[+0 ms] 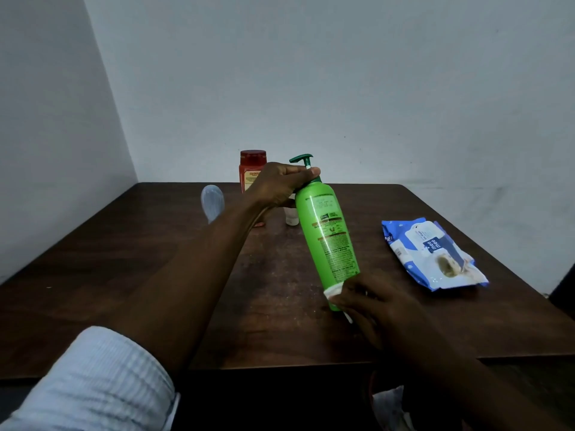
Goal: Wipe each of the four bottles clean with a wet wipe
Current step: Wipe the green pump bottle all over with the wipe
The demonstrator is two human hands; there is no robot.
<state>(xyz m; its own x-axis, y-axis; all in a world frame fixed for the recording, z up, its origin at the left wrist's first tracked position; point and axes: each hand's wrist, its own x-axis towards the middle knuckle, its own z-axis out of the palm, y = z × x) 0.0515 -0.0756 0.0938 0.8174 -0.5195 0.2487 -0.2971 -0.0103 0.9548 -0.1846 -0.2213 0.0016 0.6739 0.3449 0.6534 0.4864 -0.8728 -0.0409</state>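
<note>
On dark table (155, 259) by grey wall (342, 73) | left fingers (298, 175) grip green bottle (326, 231) | right fingers (353, 290) pinch wipe (333, 291) at its base

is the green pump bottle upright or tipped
Tipped: the green pump bottle leans, left hand gripping its neck, right hand holding a wet wipe at its base.
</note>
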